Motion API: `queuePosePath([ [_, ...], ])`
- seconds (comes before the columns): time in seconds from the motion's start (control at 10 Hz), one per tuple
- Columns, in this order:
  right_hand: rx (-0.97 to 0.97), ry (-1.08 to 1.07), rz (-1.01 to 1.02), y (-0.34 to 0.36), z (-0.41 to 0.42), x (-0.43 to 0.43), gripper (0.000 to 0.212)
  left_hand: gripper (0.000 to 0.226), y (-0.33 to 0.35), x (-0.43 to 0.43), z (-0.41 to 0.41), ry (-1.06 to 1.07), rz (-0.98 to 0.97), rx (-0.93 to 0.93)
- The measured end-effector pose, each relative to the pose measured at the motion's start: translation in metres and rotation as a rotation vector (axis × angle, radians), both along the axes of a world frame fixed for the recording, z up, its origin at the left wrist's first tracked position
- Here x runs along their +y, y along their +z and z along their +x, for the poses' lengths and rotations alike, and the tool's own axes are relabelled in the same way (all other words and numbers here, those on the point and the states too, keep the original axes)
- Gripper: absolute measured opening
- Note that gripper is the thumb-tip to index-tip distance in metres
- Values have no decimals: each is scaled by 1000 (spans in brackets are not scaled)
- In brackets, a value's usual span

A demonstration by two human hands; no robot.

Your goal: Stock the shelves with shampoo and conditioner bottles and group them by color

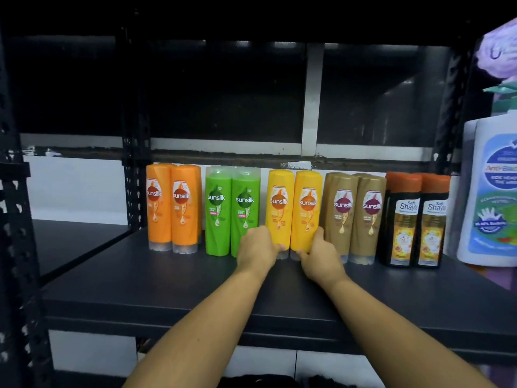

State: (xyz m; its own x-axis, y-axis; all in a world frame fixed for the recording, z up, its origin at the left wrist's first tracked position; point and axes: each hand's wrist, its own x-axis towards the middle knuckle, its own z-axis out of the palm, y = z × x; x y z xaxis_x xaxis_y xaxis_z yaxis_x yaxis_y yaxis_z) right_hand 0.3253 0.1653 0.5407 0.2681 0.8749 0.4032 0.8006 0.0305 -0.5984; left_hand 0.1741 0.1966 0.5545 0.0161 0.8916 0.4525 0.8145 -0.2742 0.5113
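Note:
Bottles stand in colour pairs along the back of a dark shelf (167,281): orange bottles (173,208), green bottles (232,211), yellow bottles (293,208), tan bottles (355,217) and black bottles with orange caps (416,219). My left hand (257,247) wraps the base of the left yellow bottle. On the base of the right yellow bottle rests my right hand (321,253), fingers curled around it. Both yellow bottles stand upright on the shelf.
Large white pump bottles (492,191) stand at the far right edge of the shelf. Black perforated uprights (134,175) frame the rack on the left. A darker shelf (78,242) lies to the left, and another level shows below.

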Motion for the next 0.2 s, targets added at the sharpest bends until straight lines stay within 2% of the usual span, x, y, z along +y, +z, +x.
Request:
queuePosePath([
  [0.1, -79, 26, -91, 5, 5, -13, 36, 36, -2, -5, -10, -64, 3, 20],
  [0.2, -114, 94, -142, 12, 11, -32, 28, 33, -3, -14, -25, -192, -3, 99],
])
